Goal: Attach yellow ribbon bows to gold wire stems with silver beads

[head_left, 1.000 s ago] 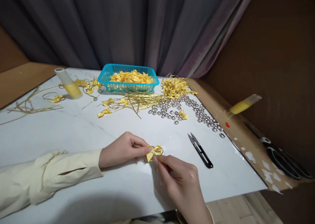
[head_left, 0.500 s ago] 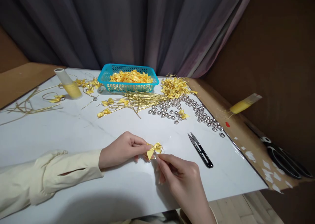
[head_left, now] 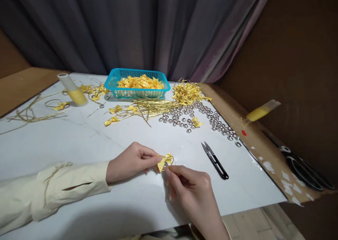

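Observation:
A small yellow ribbon bow (head_left: 161,165) with a loop of gold cord (head_left: 173,159) sits pinched between thumb and fingers of my left hand (head_left: 137,160). From the right, my right hand (head_left: 190,187) meets it with thumb and index finger pressed together near the bow's lower edge. Something small and shiny shows at those fingertips; its kind is too small to make out. Black-handled thread snips (head_left: 215,160) lie on the white table (head_left: 132,201), to the right of both hands.
Behind, a blue basket (head_left: 137,93) holds yellow bows. Gold cords (head_left: 158,107), a pile of corded bows (head_left: 187,92) and silver beads (head_left: 221,127) lie nearby. A yellow thread spool (head_left: 76,94) stands left; large scissors (head_left: 303,169) lie beyond the right edge.
Both hands stay almost in place around the bow. The bow has tilted slightly, and the right fingertips have shifted a little at its lower edge.

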### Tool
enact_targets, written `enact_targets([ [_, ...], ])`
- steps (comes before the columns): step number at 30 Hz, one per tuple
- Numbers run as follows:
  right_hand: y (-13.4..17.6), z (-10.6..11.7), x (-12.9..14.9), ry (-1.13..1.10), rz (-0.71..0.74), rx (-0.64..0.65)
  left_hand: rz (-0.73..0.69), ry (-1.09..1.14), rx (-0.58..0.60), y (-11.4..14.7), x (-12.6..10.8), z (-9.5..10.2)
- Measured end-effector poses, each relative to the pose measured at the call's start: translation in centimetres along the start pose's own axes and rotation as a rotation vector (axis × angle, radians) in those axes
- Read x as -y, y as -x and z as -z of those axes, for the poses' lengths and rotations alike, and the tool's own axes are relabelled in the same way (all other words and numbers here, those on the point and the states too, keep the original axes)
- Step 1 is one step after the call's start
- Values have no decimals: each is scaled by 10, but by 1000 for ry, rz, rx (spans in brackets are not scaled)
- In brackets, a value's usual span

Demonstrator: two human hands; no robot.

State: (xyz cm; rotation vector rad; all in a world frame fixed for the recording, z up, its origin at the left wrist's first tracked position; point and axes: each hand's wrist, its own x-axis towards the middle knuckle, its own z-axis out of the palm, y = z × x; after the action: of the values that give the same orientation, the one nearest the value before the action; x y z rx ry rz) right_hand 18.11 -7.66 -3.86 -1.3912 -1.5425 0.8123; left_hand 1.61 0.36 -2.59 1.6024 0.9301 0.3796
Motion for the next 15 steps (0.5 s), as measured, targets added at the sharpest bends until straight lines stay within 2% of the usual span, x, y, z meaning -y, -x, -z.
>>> enact_targets([
  [6, -2, -2, 6, -112, -151, 23, -119, -127, -123, 4, 3, -4],
  [10, -1, -5, 9, -133, -100, -49, -172, -155, -164, 6, 3, -6],
  [15, 1, -7, 8, -21, 14, -118, -197, -204, -178, 7, 1, -5],
])
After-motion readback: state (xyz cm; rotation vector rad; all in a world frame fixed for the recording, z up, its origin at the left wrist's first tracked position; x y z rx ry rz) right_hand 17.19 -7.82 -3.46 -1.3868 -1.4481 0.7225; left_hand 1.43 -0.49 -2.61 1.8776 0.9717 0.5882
